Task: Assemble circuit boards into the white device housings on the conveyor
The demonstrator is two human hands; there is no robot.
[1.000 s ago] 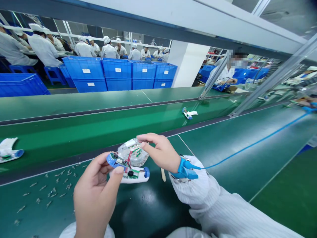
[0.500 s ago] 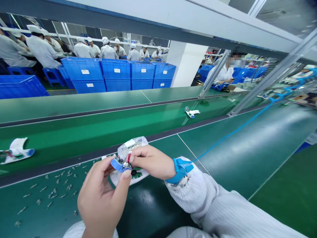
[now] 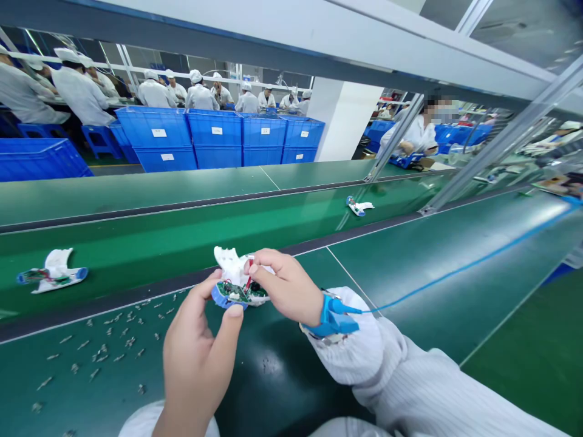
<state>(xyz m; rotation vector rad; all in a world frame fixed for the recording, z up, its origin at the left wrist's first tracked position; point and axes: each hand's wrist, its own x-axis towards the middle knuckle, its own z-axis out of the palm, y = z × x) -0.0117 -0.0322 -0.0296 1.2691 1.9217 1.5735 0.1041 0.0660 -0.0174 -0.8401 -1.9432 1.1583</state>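
My left hand [image 3: 195,352] is closed on the blue end of a white plastic housing [image 3: 230,266], thumb in front and fingers behind. A green circuit board [image 3: 237,292] with small parts lies inside the housing, and the housing's white curved flap stands up at the back. With thumb and forefinger, my right hand [image 3: 291,288] pinches red wires [image 3: 249,276] that rise from the board. Its fingers cover the housing's right end. Around my right wrist is a blue wrist strap [image 3: 337,315].
Similar open housings lie on the green belt [image 3: 150,243], one at left [image 3: 57,267], another farther right [image 3: 359,206]. Small metal pieces [image 3: 102,352] are scattered on the bench at left. A blue cord [image 3: 455,267] runs right from the strap. Beyond stand blue bins [image 3: 155,130] and seated co-workers.
The held housing has turned, so its white flap and the board now show more. My left hand has shifted slightly right. Both housings on the belt have moved right, and the cord hangs differently.
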